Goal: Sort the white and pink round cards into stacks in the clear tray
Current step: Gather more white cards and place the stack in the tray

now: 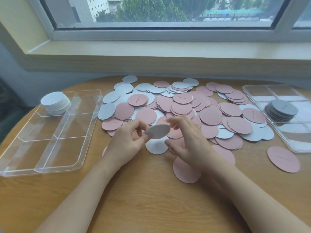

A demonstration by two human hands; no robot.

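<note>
A heap of pink and white round cards (181, 106) covers the middle of the wooden table. My left hand (127, 142) pinches a white round card (158, 131) by its left edge, lifted above the table. My right hand (186, 140) hovers beside it with curled fingers, a fingertip touching the card's upper right edge. Another white card (155, 147) lies flat just below. A clear divided tray (50, 132) stands at the left, with a stack of white cards (55, 102) in its far left compartment.
A second clear tray (286, 115) at the right holds a stack of grey-looking cards (281, 110). Single pink cards (283, 158) lie near the front right, and another pink card (186, 170) lies under my right wrist. A window sill runs behind the table.
</note>
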